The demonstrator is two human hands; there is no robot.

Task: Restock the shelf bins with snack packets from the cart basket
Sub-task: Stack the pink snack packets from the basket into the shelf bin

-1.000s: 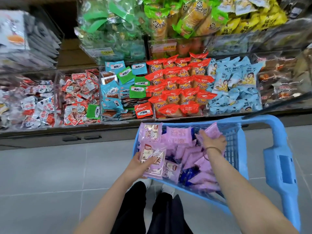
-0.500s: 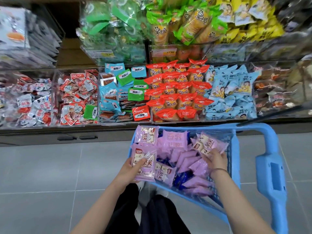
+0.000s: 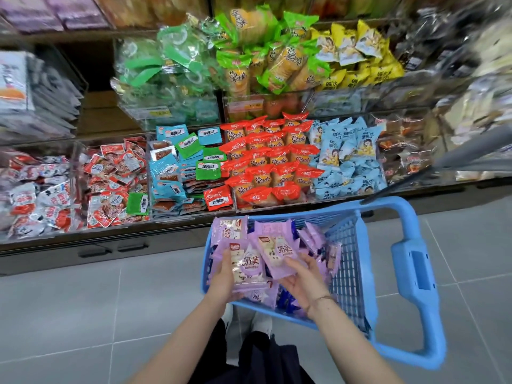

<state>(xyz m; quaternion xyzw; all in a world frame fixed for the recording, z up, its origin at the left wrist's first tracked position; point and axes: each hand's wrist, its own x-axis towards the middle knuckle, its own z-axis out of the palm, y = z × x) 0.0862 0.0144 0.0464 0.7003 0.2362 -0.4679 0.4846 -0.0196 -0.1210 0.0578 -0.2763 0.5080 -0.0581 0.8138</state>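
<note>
Right hand (image 3: 302,278) now beside left hand (image 3: 223,277), each gripping purple packets (image 3: 249,267)

— Where can we reach through?
— Above the blue cart basket (image 3: 349,261), toward the shelf (image 3: 83,239).
— And what blocks us?
— Purple snack packets (image 3: 313,239) heaped inside it, and its handle (image 3: 415,270) to the right.
</note>
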